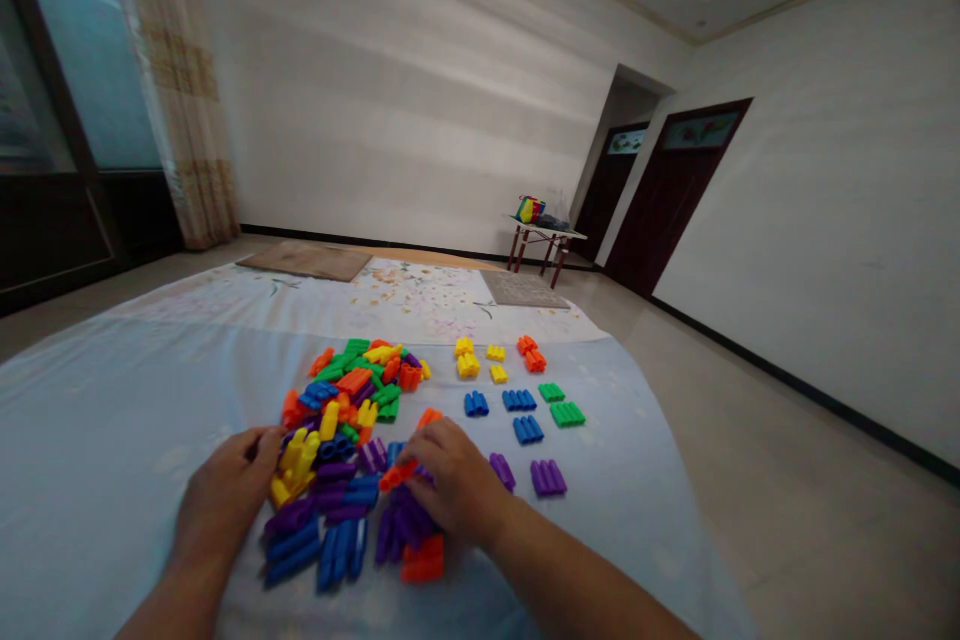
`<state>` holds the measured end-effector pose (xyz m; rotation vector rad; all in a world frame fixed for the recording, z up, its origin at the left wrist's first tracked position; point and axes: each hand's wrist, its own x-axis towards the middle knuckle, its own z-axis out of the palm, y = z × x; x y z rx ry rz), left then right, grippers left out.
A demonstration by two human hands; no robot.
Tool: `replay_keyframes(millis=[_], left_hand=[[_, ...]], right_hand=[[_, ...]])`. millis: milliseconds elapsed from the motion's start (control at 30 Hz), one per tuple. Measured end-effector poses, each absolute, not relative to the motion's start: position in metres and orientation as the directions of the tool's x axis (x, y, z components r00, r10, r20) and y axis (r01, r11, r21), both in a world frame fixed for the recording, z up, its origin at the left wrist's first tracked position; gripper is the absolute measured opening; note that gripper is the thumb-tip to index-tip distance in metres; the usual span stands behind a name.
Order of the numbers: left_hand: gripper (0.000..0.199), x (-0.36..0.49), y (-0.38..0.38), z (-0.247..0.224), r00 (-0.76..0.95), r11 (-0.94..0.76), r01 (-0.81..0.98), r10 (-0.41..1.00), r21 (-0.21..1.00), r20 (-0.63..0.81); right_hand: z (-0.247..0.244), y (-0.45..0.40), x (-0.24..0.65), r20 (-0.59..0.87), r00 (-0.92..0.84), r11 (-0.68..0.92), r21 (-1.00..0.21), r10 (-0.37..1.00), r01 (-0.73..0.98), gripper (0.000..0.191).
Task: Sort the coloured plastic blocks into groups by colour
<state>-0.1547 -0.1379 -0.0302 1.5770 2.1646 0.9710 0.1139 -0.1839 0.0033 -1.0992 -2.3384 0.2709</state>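
A mixed pile of plastic blocks in several colours lies on the light blue cloth [180, 400]. At the pile's left edge, beside yellow blocks [298, 460], rests my left hand [232, 490], its fingers bent and their tips partly hidden. Over the pile's right side, my right hand [457, 480] pinches an orange block [397, 474] between thumb and fingers. Purple blocks [405, 525] lie beneath it. To the right stand small separate groups: yellow [466, 364], orange [535, 360], blue [519, 400], green [568, 414] and purple [548, 478].
Farther back on the surface lie a brown mat [307, 260] at left and a grey mat [523, 288] at right. Beyond, a small table [559, 232] holds a colourful bag [529, 210]. A curtain [180, 80] hangs at left.
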Motion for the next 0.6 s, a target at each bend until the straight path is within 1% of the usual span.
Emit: replay_keyframes(millis=[100,267,367,433,533,600], left_hand=[[0.035,-0.153,-0.140,-0.030,-0.357,0.160,0.713,0.921,0.683,0.157],[0.038,-0.156,-0.141,-0.036,-0.356,0.127,0.739,0.907,0.661,0.223],[0.040,-0.157,-0.142,-0.036,-0.365,0.129,0.754,0.897,0.645,0.248],[0.041,-0.156,-0.144,-0.033,-0.376,0.142,0.758,0.893,0.637,0.249],[0.037,-0.157,-0.144,-0.032,-0.392,0.169,0.759,0.890,0.629,0.234],[0.031,-0.163,-0.141,-0.037,-0.398,0.180,0.760,0.888,0.624,0.228]], right_hand=[[-0.007,-0.199,0.127,0.350,-0.547,0.648,-0.453,0.761,0.612,0.022],[-0.008,-0.203,0.135,0.323,-0.511,0.600,-0.522,0.797,0.606,0.022],[-0.007,-0.200,0.129,0.303,-0.470,0.558,-0.516,0.829,0.650,0.031],[-0.007,-0.197,0.123,0.243,-0.475,0.530,-0.487,0.846,0.694,0.036],[-0.005,-0.194,0.119,0.174,-0.511,0.529,-0.455,0.841,0.716,0.037],[0.002,-0.190,0.125,0.225,-0.509,0.549,-0.479,0.831,0.685,0.041]])
